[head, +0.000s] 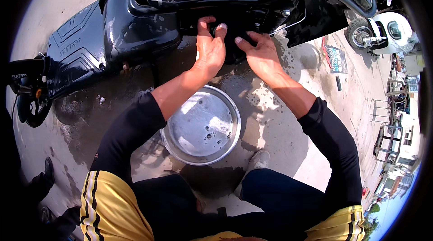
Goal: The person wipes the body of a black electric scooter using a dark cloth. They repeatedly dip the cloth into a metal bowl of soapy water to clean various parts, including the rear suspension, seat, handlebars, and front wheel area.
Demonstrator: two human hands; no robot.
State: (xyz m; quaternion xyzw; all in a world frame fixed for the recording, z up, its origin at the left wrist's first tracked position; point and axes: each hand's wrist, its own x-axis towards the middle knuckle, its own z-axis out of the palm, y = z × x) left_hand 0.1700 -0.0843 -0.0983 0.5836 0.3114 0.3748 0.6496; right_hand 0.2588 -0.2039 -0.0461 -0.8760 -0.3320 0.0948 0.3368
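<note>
Both hands are at the dark underside of a black motor scooter [142,34], whose body runs across the upper part of the view. My left hand [210,43] has its thumb and fingers bent around a black part that is hard to make out in the shade. Beside it, to the right, my right hand [262,50] reaches to the same dark area, thumb in front and the other fingers partly hidden. Below the hands, on the wet ground, stands a round metal basin [203,126] holding water with some bubbles.
Wet concrete lies around the basin. To the right are a red-handled tool [326,53], a sheet with small coloured items [336,59] and a small dark block [338,83]. A white scooter [389,34] stands farther off. Another person's shoe [49,170] shows at the left.
</note>
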